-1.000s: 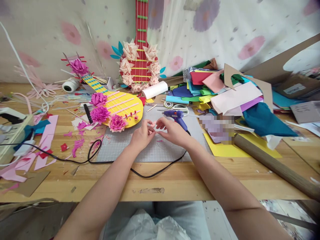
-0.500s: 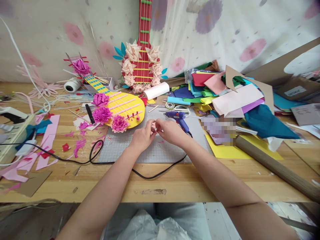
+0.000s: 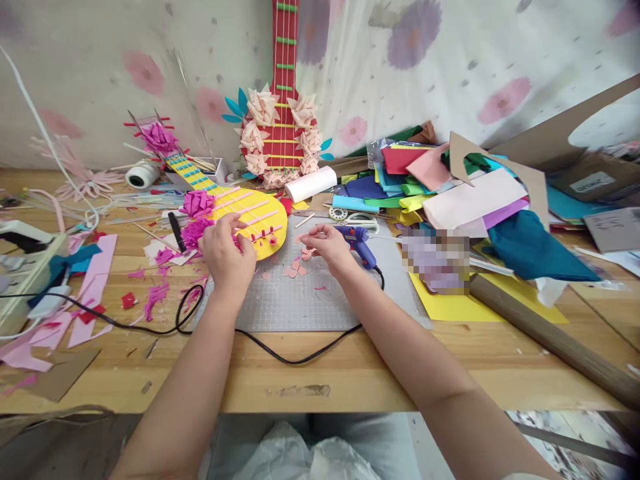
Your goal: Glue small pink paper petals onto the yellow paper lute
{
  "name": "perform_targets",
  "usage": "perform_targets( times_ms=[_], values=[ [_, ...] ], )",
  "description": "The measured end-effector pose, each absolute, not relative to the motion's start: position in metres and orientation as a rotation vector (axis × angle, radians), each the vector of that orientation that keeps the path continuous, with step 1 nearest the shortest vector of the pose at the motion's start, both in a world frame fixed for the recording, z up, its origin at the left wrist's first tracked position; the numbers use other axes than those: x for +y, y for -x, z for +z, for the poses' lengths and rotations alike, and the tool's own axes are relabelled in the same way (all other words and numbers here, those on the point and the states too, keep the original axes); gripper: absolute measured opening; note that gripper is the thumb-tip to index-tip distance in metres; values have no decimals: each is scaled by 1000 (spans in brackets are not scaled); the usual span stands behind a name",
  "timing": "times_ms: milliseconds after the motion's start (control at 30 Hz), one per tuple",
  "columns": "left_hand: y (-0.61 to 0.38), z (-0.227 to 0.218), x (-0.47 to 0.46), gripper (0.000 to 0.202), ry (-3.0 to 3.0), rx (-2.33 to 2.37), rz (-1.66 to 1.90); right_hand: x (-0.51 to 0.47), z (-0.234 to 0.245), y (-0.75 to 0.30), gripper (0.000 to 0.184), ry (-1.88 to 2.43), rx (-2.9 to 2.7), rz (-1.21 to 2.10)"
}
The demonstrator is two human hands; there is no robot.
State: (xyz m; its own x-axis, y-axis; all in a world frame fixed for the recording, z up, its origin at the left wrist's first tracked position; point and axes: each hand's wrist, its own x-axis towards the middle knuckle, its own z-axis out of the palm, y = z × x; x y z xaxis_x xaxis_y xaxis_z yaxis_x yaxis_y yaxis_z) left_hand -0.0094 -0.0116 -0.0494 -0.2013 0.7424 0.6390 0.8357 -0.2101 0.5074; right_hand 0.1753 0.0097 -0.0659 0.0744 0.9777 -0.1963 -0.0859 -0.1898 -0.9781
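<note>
My left hand (image 3: pixel 227 257) is over the lower left of a yellow toy lute (image 3: pixel 273 213), its fingers apart and nothing seen in them. It partly covers the magenta paper flowers (image 3: pixel 197 233) on that edge. My right hand (image 3: pixel 327 248) hovers above the grey cutting mat (image 3: pixel 320 307), thumb and fingertips pinched together. What looks like a small pale pink paper petal (image 3: pixel 299 238) shows at those fingertips. Several loose pink petals (image 3: pixel 295 269) lie on the mat just below. Close behind this hand rests a blue glue gun (image 3: pixel 361 245).
A red toy lute (image 3: pixel 285 133) with pale flowers leans at the back. Coloured paper (image 3: pixel 465 200) is heaped at the right, near a brown roll (image 3: pixel 545 333). A black cord (image 3: pixel 295 360) loops across the front. Pink scraps (image 3: pixel 95 293) and a power strip (image 3: pixel 30 273) lie left.
My hands, together over the mat before, have parted. The left moved left onto the yellow lute and opened; the right stayed near the mat's middle, uncovering the loose petals.
</note>
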Motion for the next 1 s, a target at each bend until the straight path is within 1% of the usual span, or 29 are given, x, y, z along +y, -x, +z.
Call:
perform_targets(
  times_ms=[233, 300, 500, 667, 833, 1000],
  values=[
    [-7, -47, -16, 42, 2224, -1998, -913, 24, -62, -166, 26, 1303, -1000, 1297],
    [-14, -50, -16, 44, 2239, -2004, -838, 28, -61, -163, 26, 1316, -1020, 1282],
    [-18, -61, -12, 48, 2275, -1938, -884, 41, -71, -160, 25, 1358, -1152, 1172],
    [-13, -66, -17, 44, 2306, -1816, -945, 49, -79, -155, 24, 1364, -1324, 1016],
    [-7, -72, -21, 44, 2311, -1734, -976, 49, -73, -146, 16, 1398, -1488, 897],
    [-4, -77, -23, 44, 2326, -1675, -1041, 53, -75, -140, 15, 1369, -1612, 878]
  ],
)
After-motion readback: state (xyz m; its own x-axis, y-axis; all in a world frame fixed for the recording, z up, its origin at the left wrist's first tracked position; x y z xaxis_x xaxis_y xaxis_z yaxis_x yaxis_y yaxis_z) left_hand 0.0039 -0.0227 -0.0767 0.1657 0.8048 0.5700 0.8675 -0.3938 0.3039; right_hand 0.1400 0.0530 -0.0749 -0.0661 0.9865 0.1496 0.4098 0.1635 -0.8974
